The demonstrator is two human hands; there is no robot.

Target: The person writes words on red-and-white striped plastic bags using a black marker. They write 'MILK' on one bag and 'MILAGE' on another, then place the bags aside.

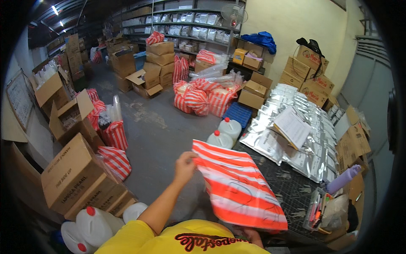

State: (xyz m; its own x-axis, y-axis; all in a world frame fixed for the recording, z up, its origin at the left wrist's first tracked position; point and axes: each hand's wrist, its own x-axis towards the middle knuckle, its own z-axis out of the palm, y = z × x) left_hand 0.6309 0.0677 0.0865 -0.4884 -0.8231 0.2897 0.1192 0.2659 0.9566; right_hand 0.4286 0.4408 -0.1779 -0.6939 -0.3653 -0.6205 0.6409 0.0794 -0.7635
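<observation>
My left hand [185,167] is closed on the upper left corner of a red-and-white striped plastic bag [241,186]. The bag hangs flat and spread out in front of me, with dark handwriting on it. At its lower edge, close to my body, part of my right hand [251,235] shows; the bag hides its fingers. Right of the bag is a dark table [292,190]. Silver pouches [264,142] lie in rows on its far part, and a clipboard with papers [293,127] rests on top of them.
A purple bottle [344,178] and a tray of pens [316,211] sit at the table's near right. White jugs with red caps [228,129] stand beyond the bag. Cartons [69,173] and more jugs [95,226] are at left. Filled striped bags [196,100] stand farther back.
</observation>
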